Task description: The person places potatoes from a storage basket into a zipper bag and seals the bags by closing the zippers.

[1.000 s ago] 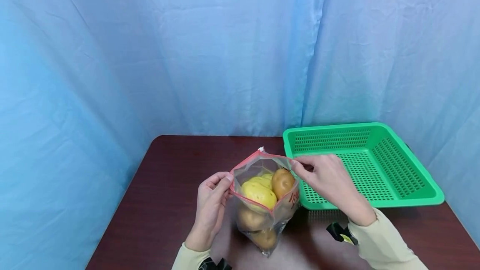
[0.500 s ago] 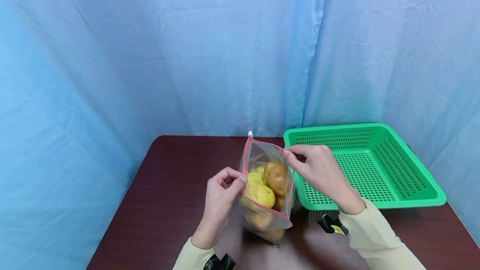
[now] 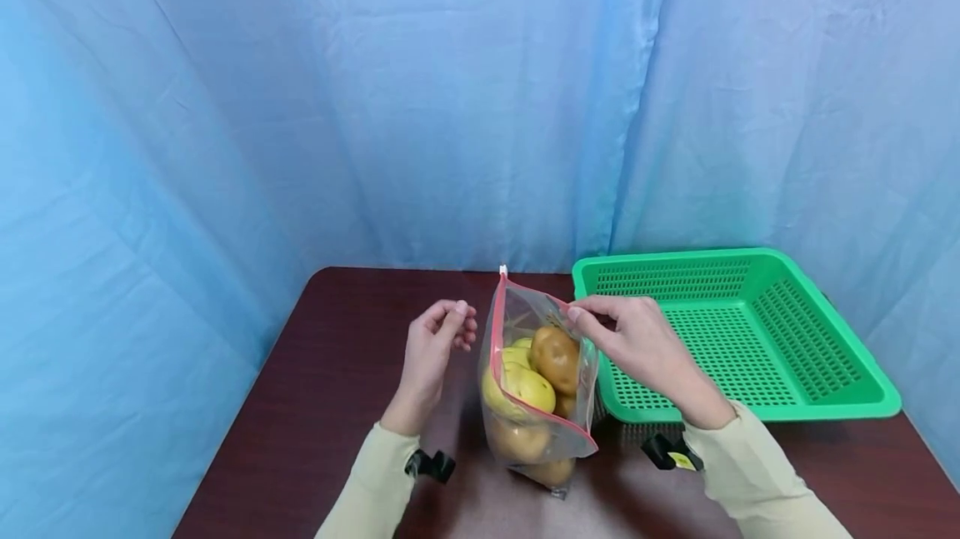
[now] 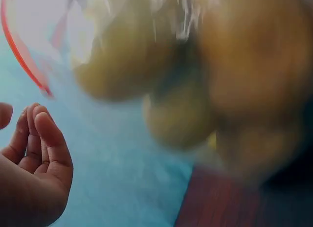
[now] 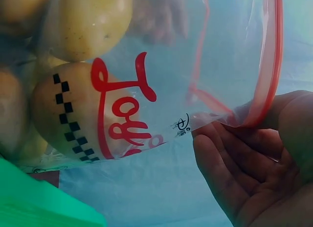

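Note:
A clear zip bag (image 3: 497,331) with a red-edged mouth and a white slider stands upright on the table, its mouth gaping. Inside are several potatoes, some yellow (image 3: 528,389) and some brown (image 3: 557,357). My right hand (image 3: 637,343) pinches the right side of the bag's red rim between thumb and fingers, as the right wrist view also shows. To the left of the bag, my left hand (image 3: 433,351) is raised with loosely curled fingers and holds nothing. In the left wrist view the fingertips (image 4: 46,124) lie just below the red edge, apart from it.
A green perforated plastic basket (image 3: 750,416) stands on the right, close beside the bag. Under everything is a dark reddish-brown table (image 3: 330,406), with blue curtains (image 3: 420,106) hanging behind it and at the sides.
The bag's mouth has turned and its slider end has swung up and left. My left hand has let go of the rim and moved away to the left. My right hand keeps its pinch.

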Action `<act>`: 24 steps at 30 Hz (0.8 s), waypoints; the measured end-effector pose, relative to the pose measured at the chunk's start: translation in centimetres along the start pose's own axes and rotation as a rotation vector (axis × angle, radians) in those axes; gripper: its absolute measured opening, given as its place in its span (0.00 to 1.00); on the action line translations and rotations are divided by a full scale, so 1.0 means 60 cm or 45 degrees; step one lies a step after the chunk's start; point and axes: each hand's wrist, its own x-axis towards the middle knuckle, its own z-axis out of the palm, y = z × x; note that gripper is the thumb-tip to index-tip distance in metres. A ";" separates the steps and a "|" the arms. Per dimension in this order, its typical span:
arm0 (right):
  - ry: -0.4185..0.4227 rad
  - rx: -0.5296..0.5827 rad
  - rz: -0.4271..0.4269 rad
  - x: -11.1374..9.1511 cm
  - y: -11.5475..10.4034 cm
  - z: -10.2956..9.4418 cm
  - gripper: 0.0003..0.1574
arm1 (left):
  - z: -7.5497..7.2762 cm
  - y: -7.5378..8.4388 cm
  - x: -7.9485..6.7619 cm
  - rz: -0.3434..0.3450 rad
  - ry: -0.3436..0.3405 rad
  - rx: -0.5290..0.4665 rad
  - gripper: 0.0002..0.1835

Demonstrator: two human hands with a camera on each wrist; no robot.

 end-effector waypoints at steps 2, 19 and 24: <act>-0.004 -0.003 -0.009 -0.001 0.001 0.001 0.13 | -0.004 -0.008 0.025 0.025 -0.033 0.092 0.12; 0.007 0.013 -0.032 -0.002 -0.006 0.006 0.11 | 0.021 -0.009 0.087 -0.023 -0.399 -0.130 0.12; 0.035 0.031 0.036 -0.015 -0.012 0.009 0.16 | 0.014 -0.008 0.081 -0.041 -0.269 -0.198 0.05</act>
